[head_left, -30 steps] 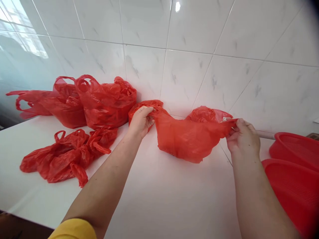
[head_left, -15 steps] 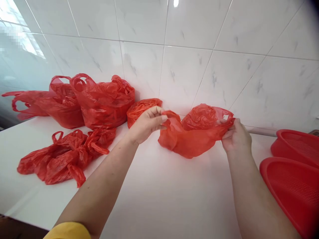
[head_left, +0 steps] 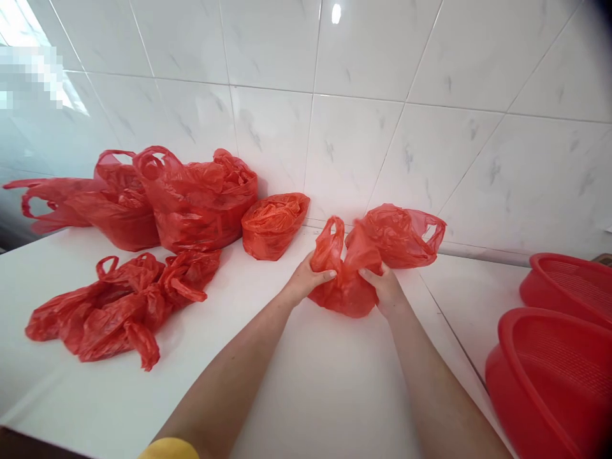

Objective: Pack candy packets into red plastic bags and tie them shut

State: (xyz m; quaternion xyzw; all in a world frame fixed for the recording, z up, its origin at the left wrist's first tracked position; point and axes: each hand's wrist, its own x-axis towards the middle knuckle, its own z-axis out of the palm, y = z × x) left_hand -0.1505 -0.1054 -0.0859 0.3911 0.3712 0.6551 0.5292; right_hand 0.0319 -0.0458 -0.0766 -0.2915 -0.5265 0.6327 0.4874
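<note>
A thin red plastic bag (head_left: pixel 347 290) is bunched between my two hands at the middle of the white table, its handle loop standing up. My left hand (head_left: pixel 308 277) grips the bag's left side, with the thumb in front. On the right side of the same bag, my right hand (head_left: pixel 385 287) holds it with the thumb pressed on the plastic. Just behind lies another red bag (head_left: pixel 399 236) with an open handle loop. A rounded red bundle (head_left: pixel 273 226) sits behind my left hand.
Large filled red bags (head_left: pixel 205 204) stand along the tiled wall at the left. Crumpled red bags (head_left: pixel 119 306) lie in front of them on the white table (head_left: pixel 310 395). Two red plastic baskets (head_left: pixel 516 357) are at the right, beside a seam in the tabletop.
Both hands have come closer together, my right hand moving left and down. The bag, stretched sideways between them before, is now gathered and more upright.
</note>
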